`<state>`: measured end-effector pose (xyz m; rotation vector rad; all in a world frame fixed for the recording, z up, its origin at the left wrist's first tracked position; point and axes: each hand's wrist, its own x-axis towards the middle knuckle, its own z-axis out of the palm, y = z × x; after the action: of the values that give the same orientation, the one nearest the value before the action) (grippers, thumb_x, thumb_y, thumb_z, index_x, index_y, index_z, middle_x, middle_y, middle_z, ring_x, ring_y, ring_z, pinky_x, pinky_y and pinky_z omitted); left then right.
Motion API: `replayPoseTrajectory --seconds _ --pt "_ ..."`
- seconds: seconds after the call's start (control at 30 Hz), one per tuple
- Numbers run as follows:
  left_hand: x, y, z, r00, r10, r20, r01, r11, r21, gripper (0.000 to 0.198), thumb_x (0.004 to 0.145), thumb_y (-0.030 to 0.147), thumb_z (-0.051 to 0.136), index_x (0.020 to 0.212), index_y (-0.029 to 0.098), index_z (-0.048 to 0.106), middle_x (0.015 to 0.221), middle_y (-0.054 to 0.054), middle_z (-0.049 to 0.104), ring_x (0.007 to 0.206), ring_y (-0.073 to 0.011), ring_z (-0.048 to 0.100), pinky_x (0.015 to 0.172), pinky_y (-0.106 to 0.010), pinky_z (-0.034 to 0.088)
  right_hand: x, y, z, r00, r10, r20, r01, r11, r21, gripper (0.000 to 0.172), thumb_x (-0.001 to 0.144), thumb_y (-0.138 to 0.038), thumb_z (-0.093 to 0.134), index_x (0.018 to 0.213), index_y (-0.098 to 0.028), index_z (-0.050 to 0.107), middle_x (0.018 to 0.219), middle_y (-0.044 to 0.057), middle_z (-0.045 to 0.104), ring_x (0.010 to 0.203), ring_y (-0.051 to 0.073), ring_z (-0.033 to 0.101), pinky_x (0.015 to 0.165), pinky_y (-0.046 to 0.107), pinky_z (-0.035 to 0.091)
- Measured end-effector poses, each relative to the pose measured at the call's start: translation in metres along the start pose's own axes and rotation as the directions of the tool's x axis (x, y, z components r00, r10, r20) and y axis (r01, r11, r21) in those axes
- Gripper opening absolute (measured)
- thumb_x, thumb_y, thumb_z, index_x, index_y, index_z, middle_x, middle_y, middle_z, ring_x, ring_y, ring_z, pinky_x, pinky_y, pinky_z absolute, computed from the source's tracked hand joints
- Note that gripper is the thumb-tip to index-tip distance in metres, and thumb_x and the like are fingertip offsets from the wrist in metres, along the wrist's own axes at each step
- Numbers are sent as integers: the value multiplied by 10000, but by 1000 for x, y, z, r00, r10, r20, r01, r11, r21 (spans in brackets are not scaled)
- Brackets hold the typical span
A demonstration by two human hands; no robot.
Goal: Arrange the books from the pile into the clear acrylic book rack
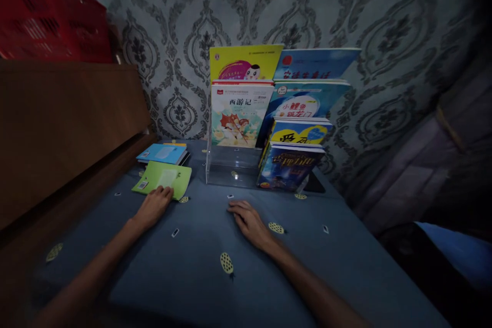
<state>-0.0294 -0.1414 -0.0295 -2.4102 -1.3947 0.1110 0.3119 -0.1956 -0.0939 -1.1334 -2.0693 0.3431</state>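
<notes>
"On the worktop (200,277), as the head view shows it, where is the green book (154,174)?"

"Left of the clear rack (223,160), just in front of the blue book (161,153)."

"And the left hand (154,207)?"

"Its fingers touch the green book's near right corner. Whether the grip is clamped on it, I cannot tell."

"The right hand (249,224)?"

"Low over the cloth in front of the rack, grip loose, thumb and fingers slightly apart."

"What's in the rack?"

"A yellow book (230,60) behind a white one (242,118), and bluish books (288,169) on the right."
</notes>
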Motion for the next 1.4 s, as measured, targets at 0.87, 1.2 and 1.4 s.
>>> replayPoseTrajectory --seconds 0.87,1.2,1.4 --pt "-23 134 -11 903 295 -313 -415 789 -453 396 1037 294 392 1403 182 495 1427 -119 573 1366 -196 495 1177 -431 363 0 -23 -2 991 -49 122 63 992 -109 388 983 -259 445 1337 -205 595 1386 140 608 1338 258 514 1116 523 401" --pt "4 37 33 993 -56 -101 -6 846 -533 437 1013 300 333 1359 180 571 1432 -92 574 1334 -221 530 1143 -397 404 -1 -26 -8 984 3 178 24 989 -147 406 1004 -286 424 1377 -204 562 1438 135 566 1374 254 480 1147 532 352" --pt "2 36 29 990 -93 -107 23 851 -525 443 1004 275 329 1341 166 596 1420 -87 586 1335 -225 530 1128 -391 420 19 -59 6 952 -25 304 93 973 -212 396 996 -271 449 1361 -174 569 1410 149 589 1401 273 445 1206 592 190"
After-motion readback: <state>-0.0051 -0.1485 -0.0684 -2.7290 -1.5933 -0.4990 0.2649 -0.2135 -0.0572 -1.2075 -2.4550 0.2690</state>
